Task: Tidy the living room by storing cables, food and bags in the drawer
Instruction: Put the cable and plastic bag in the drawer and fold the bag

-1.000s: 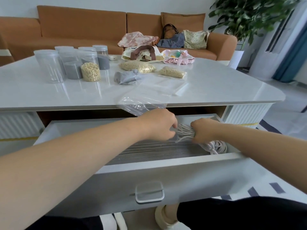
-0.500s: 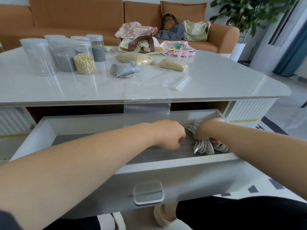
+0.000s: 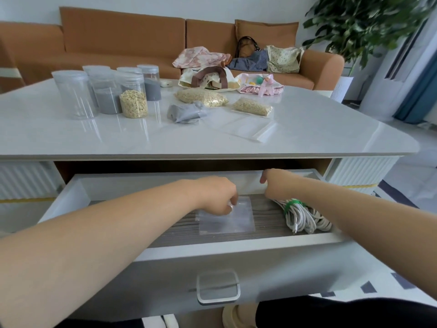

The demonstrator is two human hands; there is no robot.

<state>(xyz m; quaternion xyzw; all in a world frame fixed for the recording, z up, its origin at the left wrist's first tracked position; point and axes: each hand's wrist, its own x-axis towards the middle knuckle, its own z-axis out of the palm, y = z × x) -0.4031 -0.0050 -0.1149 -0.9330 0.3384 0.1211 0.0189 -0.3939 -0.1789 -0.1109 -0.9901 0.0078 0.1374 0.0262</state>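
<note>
Across the top of the frame runs the orange sofa (image 3: 123, 41), with cloth bags (image 3: 282, 58) heaped at its right end. Below it, the white table (image 3: 319, 138) fills the middle, and the open drawer (image 3: 236, 253) spans the lower half.

By my reading the task is early. Only two things lie in the drawer: a tied white cable bundle (image 3: 305, 220) at its right end and a flat clear bag (image 3: 234, 221) at centre. Left to store are the sofa bags, two more bags (image 3: 208, 79) at the table's far edge, the jars (image 3: 133, 100), the grain pouches (image 3: 201, 97), a grey pouch (image 3: 184, 112) and an empty zip bag (image 3: 246, 125).

The left hand (image 3: 215, 194) pinches the clear bag's upper edge with curled fingers. The right hand (image 3: 275, 183) hangs over the cable bundle's top, its fingers hidden, so I cannot tell whether it has hold.
</note>
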